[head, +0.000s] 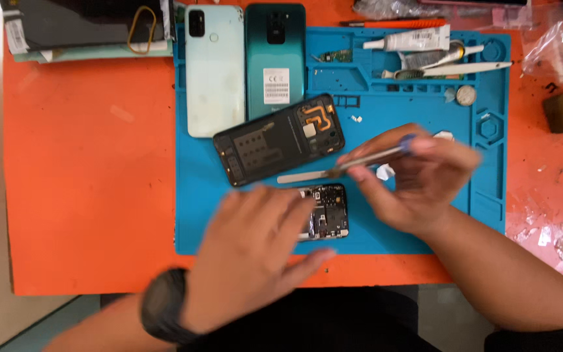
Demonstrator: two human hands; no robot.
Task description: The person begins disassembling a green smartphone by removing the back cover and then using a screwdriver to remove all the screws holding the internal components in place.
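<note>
mat [229, 215]: matt blue rubber | spudger [307, 175]: bare metal | table [86, 195]: smooth orange

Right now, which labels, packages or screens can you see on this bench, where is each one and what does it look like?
White rectangular sticker label: on the dark teal phone back, top centre of the blue mat.
White glue tube with a printed label: lying at the mat's top right.
Clear crinkled plastic bags: on the orange table, far right.
No lit screens show.

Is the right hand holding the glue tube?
No, the right hand holds a thin metal tool, while the glue tube lies untouched at the top of the blue mat.
</note>
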